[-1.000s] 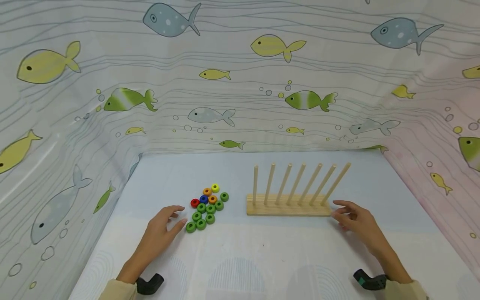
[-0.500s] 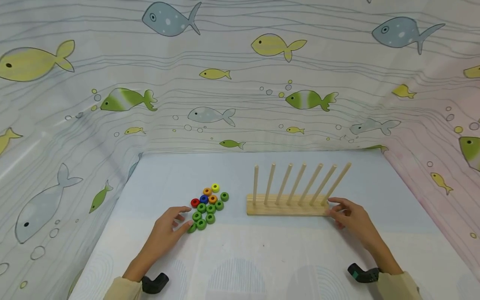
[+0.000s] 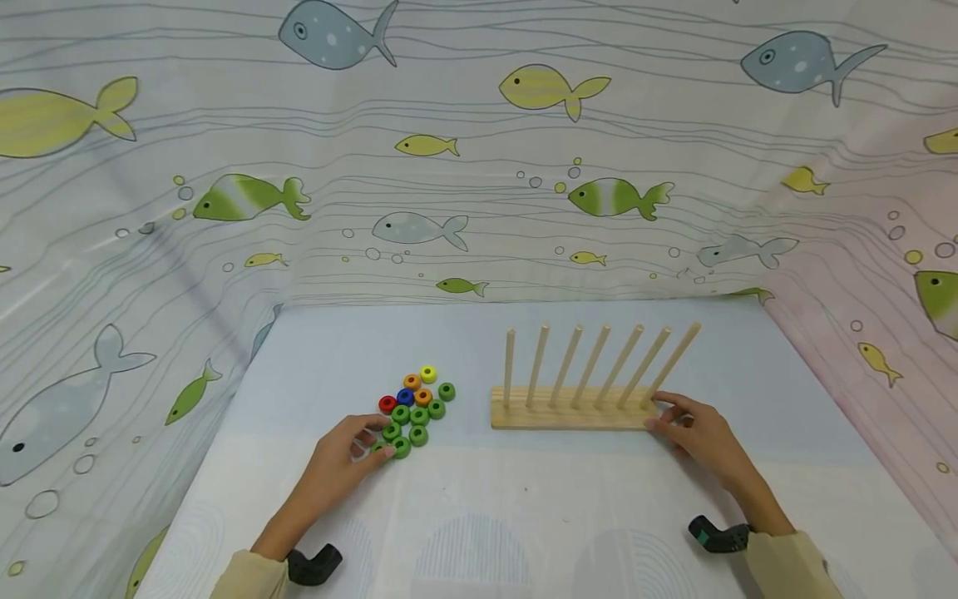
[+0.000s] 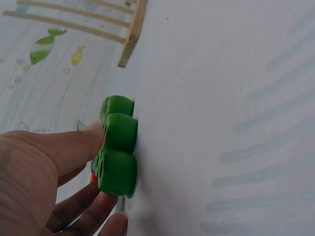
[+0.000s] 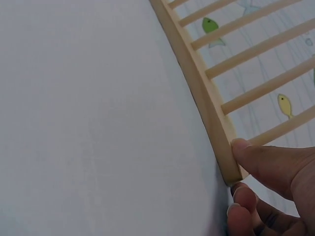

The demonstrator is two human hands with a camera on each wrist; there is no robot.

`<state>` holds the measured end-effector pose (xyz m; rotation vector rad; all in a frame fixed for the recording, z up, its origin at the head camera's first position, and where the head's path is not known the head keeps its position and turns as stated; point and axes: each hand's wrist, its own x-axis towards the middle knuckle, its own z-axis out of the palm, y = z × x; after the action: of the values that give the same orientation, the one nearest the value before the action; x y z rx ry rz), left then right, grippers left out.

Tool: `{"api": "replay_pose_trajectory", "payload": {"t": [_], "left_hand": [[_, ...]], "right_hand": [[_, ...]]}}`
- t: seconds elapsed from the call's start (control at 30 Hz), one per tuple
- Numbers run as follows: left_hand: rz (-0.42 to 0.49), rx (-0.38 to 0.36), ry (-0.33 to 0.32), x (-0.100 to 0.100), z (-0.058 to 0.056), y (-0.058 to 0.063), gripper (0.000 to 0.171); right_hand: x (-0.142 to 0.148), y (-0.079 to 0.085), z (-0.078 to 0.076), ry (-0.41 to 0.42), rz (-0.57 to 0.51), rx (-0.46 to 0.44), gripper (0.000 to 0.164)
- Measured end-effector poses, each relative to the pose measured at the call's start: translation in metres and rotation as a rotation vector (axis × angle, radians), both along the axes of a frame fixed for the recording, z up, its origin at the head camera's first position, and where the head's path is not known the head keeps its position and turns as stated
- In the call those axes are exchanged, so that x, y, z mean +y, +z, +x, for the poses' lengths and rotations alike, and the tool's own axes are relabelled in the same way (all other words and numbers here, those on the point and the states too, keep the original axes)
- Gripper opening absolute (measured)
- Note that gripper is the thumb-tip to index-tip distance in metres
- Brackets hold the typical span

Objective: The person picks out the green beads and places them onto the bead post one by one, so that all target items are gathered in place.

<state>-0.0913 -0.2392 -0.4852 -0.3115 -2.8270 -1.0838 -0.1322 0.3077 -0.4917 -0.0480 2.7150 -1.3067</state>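
Green ring-shaped beads [image 3: 419, 415] lie in a loose cluster left of centre, with a red bead [image 3: 387, 404], a blue one [image 3: 405, 397], two orange ones and a yellow bead [image 3: 427, 374] behind them. My left hand [image 3: 340, 457] reaches over the cluster's near left edge. In the left wrist view its thumb tip is at the rims of the green beads [image 4: 118, 173], fingers apart on the far side. My right hand [image 3: 699, 433] grips the right end of a wooden peg stand [image 3: 554, 420], thumb on the base [image 5: 197, 93], fingers curled at its end.
Several upright pegs [image 3: 536, 366] rise from the stand, none carrying a bead. A pale patterned cloth [image 3: 479, 516] covers the table. Fish-printed sheeting [image 3: 486, 191] walls in the back and sides. A black wrist device [image 3: 314, 566] sits on each forearm.
My left hand has moved right, its thumb and fingers now among the near green beads. My right hand has moved slightly left onto the stand's end. The beads and stand stay in place.
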Motion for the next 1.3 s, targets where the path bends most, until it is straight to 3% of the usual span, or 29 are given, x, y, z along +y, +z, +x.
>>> {"api": "replay_pose_trajectory", "payload": {"t": [0.27,0.5,0.83,1.3], "left_hand": [[0.014,-0.051,-0.001,-0.001,0.001,0.000,0.050],[0.036,-0.077,0.007,-0.001,0.003,-0.001,0.046],[0.050,-0.223,0.065,-0.010,0.002,-0.004,0.040],[0.041,-0.200,0.047,-0.016,0.001,-0.003,0.039]], "right_hand": [[0.004,0.002,-0.003,0.008,-0.021,-0.057,0.072],[0.005,0.001,-0.005,-0.020,-0.044,-0.080,0.073],[0.005,-0.003,-0.004,-0.042,-0.076,-0.105,0.075],[0.002,0.004,-0.007,-0.041,-0.060,-0.109,0.072]]}}
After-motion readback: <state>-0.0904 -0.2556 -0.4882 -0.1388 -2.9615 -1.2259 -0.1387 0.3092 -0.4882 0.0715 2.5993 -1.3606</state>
